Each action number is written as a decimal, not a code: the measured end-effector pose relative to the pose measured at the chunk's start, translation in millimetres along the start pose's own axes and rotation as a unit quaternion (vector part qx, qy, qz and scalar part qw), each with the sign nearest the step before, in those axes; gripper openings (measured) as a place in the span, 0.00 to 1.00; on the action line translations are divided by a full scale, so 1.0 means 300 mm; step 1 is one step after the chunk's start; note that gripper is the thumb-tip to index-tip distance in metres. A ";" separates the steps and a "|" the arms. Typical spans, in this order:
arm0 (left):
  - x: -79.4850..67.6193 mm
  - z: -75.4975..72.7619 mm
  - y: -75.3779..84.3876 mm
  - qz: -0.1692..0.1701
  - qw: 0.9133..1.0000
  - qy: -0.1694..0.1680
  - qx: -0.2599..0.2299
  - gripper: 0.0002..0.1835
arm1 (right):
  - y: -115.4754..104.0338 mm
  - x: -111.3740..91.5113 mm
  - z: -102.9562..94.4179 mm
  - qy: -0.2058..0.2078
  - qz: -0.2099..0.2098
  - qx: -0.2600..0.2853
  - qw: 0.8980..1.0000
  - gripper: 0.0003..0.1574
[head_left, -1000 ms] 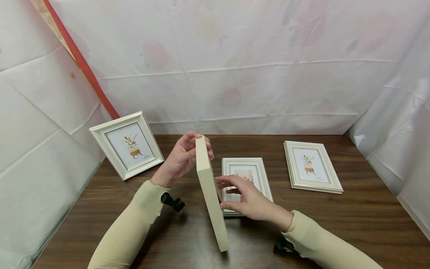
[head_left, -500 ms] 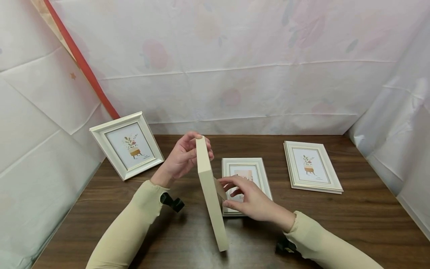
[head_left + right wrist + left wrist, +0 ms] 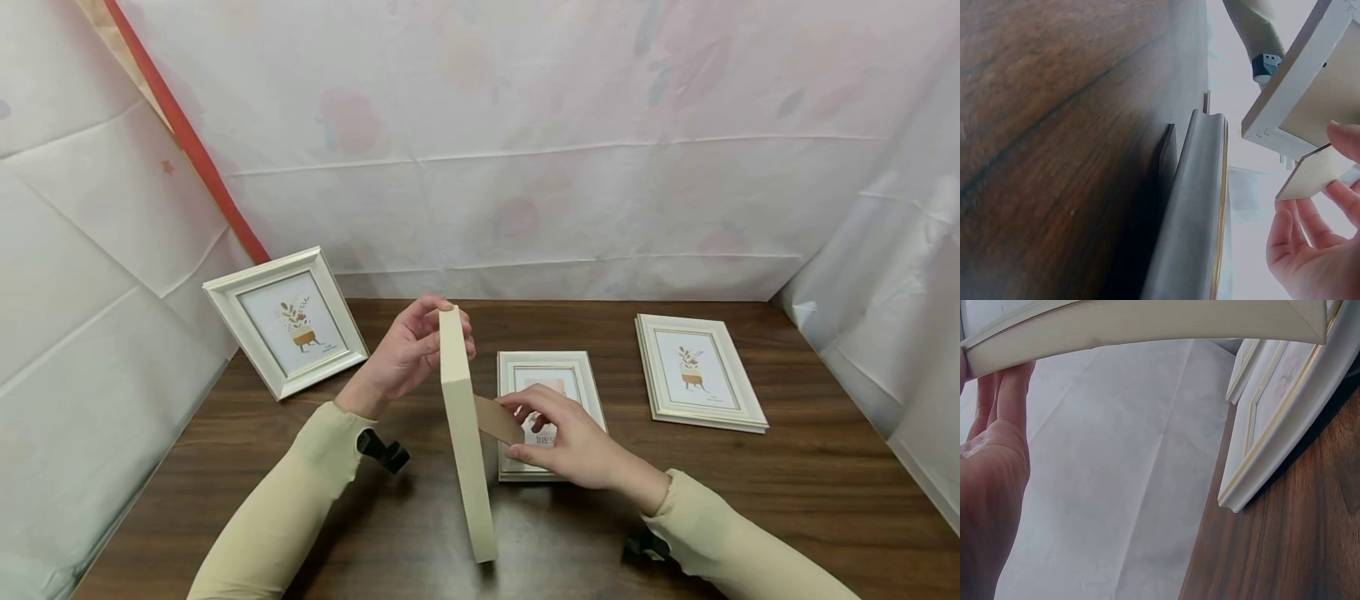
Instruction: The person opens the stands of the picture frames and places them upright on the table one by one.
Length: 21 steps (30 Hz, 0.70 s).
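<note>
Frame [image 3: 467, 450] edge-on in LH [image 3: 402, 354]; flap [image 3: 498, 419] ajar, RH [image 3: 576, 442] @ edge.

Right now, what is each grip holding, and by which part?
Left grip: tilted frame, by its upper end. Right grip: brown flap, by its outer end.

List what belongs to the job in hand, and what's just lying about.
Belongs to the job:
Held frame, gripped by the left hand
Brown flap at its back, held by the right hand

Apparently just lying about:
Frame at left
Middle frame
Frame at right
Red strip by the backdrop
</note>
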<state>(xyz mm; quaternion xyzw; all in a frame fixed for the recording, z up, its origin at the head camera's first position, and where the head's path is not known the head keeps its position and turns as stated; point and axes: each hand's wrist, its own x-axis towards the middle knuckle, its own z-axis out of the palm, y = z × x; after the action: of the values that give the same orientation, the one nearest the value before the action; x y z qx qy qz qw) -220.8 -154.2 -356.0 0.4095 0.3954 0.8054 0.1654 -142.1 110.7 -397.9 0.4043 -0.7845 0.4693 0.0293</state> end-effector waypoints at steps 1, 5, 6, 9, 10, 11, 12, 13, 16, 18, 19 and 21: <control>0.000 0.000 0.000 -0.001 1.000 0.001 0.000 0.16 | 0.000 0.000 -0.003 0.002 -0.003 -0.004 1.000 0.32; -0.005 -0.006 0.002 -0.005 1.000 0.008 0.010 0.16 | 0.001 -0.004 -0.016 0.014 -0.009 -0.024 1.000 0.32; -0.007 -0.008 0.002 -0.005 1.000 0.010 0.013 0.16 | 0.001 -0.005 -0.019 0.018 -0.008 -0.028 0.999 0.32; -0.013 -0.014 0.005 -0.007 1.000 0.015 0.024 0.17 | -0.002 -0.009 -0.031 0.026 0.001 -0.035 0.999 0.32; -0.015 -0.016 0.006 -0.007 0.999 0.016 0.027 0.17 | -0.003 -0.009 -0.034 0.027 0.005 -0.036 0.999 0.32; -0.016 -0.017 0.007 -0.008 0.999 0.016 0.030 0.17 | -0.003 -0.010 -0.037 0.028 0.008 -0.037 0.999 0.33; -0.017 -0.017 0.008 -0.010 0.999 0.018 0.033 0.17 | -0.003 -0.010 -0.040 0.028 0.011 -0.039 0.999 0.33; -0.018 -0.018 0.008 -0.011 0.999 0.019 0.035 0.17 | -0.002 -0.011 -0.042 0.027 0.013 -0.041 0.999 0.33; -0.019 -0.017 0.007 -0.016 0.999 0.025 0.041 0.17 | 0.001 -0.014 -0.047 0.025 0.015 -0.047 0.998 0.33; -0.020 -0.015 0.006 -0.019 0.999 0.028 0.042 0.17 | 0.005 -0.015 -0.048 0.023 0.015 -0.049 0.998 0.33; -0.020 -0.015 0.005 -0.019 0.999 0.028 0.040 0.17 | 0.006 -0.015 -0.049 0.022 0.016 -0.049 0.998 0.33; -0.019 -0.014 0.003 -0.018 0.999 0.028 0.038 0.17 | 0.011 -0.016 -0.048 0.019 0.016 -0.050 0.998 0.34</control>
<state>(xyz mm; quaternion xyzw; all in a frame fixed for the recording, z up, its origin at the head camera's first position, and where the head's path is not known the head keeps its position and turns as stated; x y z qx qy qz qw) -220.6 -160.3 -359.9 0.3856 0.4379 0.7976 0.1531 -145.7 125.4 -394.3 0.3812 -0.8126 0.4372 0.0569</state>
